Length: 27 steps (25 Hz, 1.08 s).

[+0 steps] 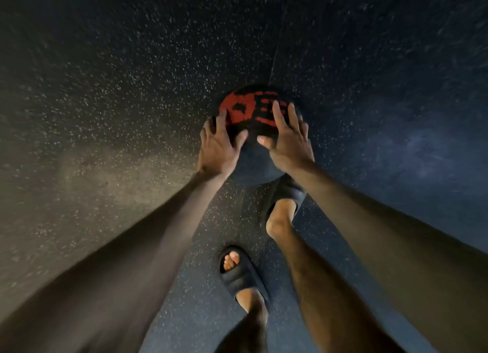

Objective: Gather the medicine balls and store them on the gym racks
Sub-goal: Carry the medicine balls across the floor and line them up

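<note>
A black medicine ball (253,112) with red markings is in the middle of the head view, above the dark speckled floor. My left hand (219,144) grips its left side, fingers spread and curved round it. My right hand (286,139) holds its right side the same way, with the thumb on the near face. Both arms reach out from the bottom corners. The ball's lower part is hidden behind my hands. No rack is in view.
Dark speckled rubber flooring (132,102) fills the view, with a thin seam running away behind the ball. My two feet in dark slides stand below the ball, one (284,194) just under it and one (241,276) nearer.
</note>
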### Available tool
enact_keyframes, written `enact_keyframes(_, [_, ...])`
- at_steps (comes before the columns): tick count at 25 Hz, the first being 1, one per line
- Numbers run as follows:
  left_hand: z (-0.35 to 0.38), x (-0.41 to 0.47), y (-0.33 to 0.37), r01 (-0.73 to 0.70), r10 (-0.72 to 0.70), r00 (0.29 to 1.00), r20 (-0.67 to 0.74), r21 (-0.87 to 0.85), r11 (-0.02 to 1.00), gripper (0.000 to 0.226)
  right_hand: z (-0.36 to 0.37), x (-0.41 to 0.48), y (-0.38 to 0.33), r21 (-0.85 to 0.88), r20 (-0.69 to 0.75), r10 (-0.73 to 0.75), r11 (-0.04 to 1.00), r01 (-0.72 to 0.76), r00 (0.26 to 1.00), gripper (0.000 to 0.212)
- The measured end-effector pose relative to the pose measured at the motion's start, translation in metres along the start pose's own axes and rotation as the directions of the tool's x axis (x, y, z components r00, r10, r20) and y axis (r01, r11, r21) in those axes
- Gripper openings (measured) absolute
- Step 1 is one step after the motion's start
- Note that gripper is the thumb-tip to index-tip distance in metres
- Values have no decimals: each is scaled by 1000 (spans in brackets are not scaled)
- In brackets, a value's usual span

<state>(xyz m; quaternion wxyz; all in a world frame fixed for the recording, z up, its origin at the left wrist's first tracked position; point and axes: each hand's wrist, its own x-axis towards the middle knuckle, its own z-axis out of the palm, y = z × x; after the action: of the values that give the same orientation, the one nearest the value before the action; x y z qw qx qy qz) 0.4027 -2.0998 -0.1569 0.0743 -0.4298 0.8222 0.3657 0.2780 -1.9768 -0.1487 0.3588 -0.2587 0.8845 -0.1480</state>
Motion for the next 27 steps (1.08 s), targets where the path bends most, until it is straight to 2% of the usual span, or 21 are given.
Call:
enact_keyframes(3, [5,-4,-1,-126,117,985,130,60,990,110,-36,65,-18,28,73,85,996,-87,994,74])
enact_keyframes(5, [-1,23,13,-102,96,986,139,36,994,114,-55,105,-27,42,114,140,988,-145,984,69])
enact_keyframes(7, [-15,62,32,-76,56,988,144,135,988,114,-68,129,-27,5,138,112,993,-114,984,67])
enact_keyframes(10, [-43,118,58,-1,-59,978,199,287,958,104,-76,116,-13,-19,88,-82,996,84,993,83])
enact_keyframes(12, [-54,148,78,100,-139,978,156,237,966,89,-74,95,-6,-8,81,-162,987,163,983,101])
enact_keyframes(14, [-57,178,103,225,-235,970,58,139,964,73,-71,88,-7,14,103,-128,992,128,986,107])
enact_keyframes(16, [-60,203,121,274,-273,962,-18,109,956,63,-76,108,-21,-14,57,-75,997,76,996,104])
enact_keyframes(18, [-69,215,124,149,-147,989,-33,86,985,64,-91,146,-38,-82,16,-65,994,66,998,98])
enact_keyframes(21, [-80,214,105,-58,54,998,37,123,991,89,-125,214,-69,-55,122,21,998,-15,992,87])
enact_keyframes(24, [-83,229,89,-95,71,989,127,195,976,121,-151,276,-99,-5,159,145,989,-146,977,73])
enact_keyframes(27, [-99,275,102,-101,77,988,134,182,978,124,-170,330,-115,51,146,188,979,-197,971,64])
